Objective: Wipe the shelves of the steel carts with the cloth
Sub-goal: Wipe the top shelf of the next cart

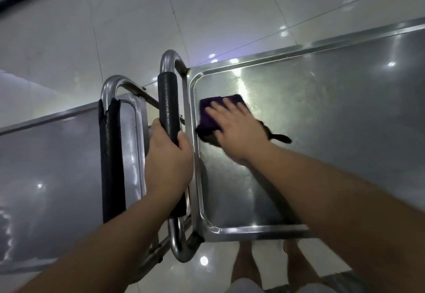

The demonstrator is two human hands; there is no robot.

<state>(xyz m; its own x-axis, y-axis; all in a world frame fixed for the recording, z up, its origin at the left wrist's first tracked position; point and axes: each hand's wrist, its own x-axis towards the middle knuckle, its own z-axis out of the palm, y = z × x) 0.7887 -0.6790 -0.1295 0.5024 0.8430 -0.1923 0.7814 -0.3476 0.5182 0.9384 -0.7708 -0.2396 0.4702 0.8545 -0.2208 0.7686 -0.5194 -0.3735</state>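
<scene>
Standing at far left, a second steel cart (57, 154) shows a dull brushed shelf and a tubular handle in torn black foam. Next, the left hand (169, 161) wraps its fingers round the black foam-padded handle (169, 108) of the right steel cart (322, 120), whose bar runs near to far. On that cart's smooth, round-cornered top shelf, the right hand (232, 127) presses spread, straight fingers flat on the purple folded cloth (207, 113), long axis toward the far rim.

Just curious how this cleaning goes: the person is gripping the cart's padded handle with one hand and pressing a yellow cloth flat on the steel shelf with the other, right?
Nearly. The cloth is purple, not yellow, as the head view shows. The rest holds: the left hand grips the padded handle, and the right hand presses the cloth flat on the steel shelf.
</scene>
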